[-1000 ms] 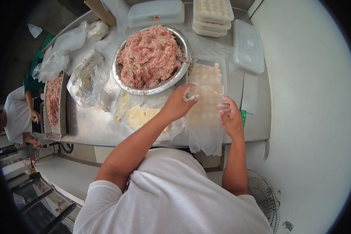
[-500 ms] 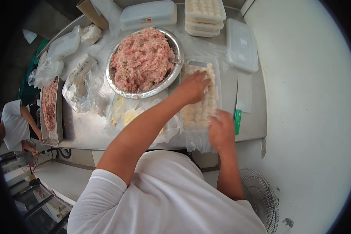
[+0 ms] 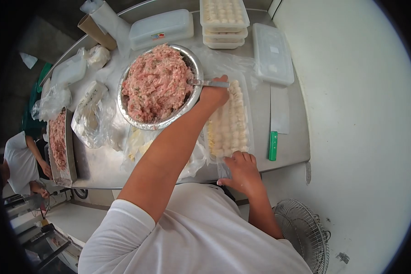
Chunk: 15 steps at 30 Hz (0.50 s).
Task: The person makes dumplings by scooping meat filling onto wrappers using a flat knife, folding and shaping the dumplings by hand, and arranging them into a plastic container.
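A clear tray [image 3: 250, 137] holds rows of pale round dough pieces under a thin clear film. My left hand [image 3: 213, 96] is at the tray's far left corner, its fingers curled and partly hidden by a metal handle [image 3: 217, 84] that sticks out of the bowl. What it grips, if anything, cannot be made out. At the near edge of the tray, my right hand [image 3: 243, 172] lies open over the film, thumb apart from the fingers. Left of the tray, a steel bowl [image 3: 123, 107] is heaped with minced meat [image 3: 157, 84].
A green-handled knife [image 3: 273, 145] lies right of the tray. Lidded boxes [image 3: 162, 28], stacked trays [image 3: 224, 34] and another box [image 3: 273, 55] stand behind. Plastic bags [image 3: 93, 118] and a metal meat tray [image 3: 69, 155] are at left, near a co-worker [image 3: 23, 155].
My left hand has moved from over the dough pieces to the tray's far left corner. My right hand has come down to the near edge. The view has shifted.
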### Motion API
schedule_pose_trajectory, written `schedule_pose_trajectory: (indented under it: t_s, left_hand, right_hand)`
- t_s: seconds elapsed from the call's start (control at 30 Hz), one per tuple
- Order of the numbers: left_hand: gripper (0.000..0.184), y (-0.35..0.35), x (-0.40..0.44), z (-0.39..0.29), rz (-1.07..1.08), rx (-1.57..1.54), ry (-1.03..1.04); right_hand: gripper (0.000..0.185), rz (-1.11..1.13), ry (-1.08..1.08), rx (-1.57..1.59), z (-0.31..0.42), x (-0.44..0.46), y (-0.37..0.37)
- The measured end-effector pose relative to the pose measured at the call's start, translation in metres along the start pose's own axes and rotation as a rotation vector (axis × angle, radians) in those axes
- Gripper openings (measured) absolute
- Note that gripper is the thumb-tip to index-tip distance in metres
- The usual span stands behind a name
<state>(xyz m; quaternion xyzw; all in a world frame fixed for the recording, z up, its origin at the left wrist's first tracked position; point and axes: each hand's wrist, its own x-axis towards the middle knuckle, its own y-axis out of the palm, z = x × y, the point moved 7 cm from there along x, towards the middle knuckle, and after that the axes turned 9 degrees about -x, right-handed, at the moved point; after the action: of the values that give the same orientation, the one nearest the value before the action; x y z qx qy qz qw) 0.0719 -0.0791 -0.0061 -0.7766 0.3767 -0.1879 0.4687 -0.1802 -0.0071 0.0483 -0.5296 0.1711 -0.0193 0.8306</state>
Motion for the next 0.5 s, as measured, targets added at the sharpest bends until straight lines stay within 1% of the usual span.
schedule_pose_trajectory:
  t_s: [0.07,0.1,0.17,0.2,0.27,0.4,0.43,0.47,0.5]
  left_hand:
    - [0.027,-0.005,0.004,0.004,-0.009,-0.194,0.014]
    - [0.027,-0.006,0.002,0.002,-0.003,-0.192,0.011]
    - [0.015,-0.025,-0.005,-0.017,-0.281,-0.230,0.195]
    - [0.015,-0.029,-0.005,-0.025,-0.271,-0.233,0.195]
    - [0.020,-0.041,-0.006,-0.040,-0.300,-0.282,0.198]
    - [0.022,-0.026,0.004,-0.035,-0.288,-0.225,0.180]
    - [0.024,-0.025,0.003,-0.034,-0.301,-0.204,0.203]
    - [0.026,-0.022,0.003,-0.033,-0.311,-0.182,0.228]
    - [0.026,-0.021,-0.001,-0.036,-0.302,-0.181,0.232]
  right_hand:
    - [0.070,-0.026,-0.006,0.008,0.002,-0.002,0.001]
    - [0.071,-0.050,-0.018,0.000,0.004,-0.004,0.001]
    - [0.072,-0.073,-0.021,-0.005,0.005,-0.004,0.001]
    - [0.070,-0.089,-0.031,0.003,0.007,-0.003,-0.001]
    - [0.069,-0.100,-0.037,0.012,0.007,-0.001,0.000]
    - [0.064,-0.002,-0.001,-0.013,-0.002,0.011,0.009]
    - [0.063,0.033,0.007,-0.013,-0.004,0.012,0.009]
    - [0.063,0.032,0.010,-0.010,-0.004,0.013,0.006]
    - [0.062,-0.024,-0.016,-0.006,-0.001,0.012,0.000]
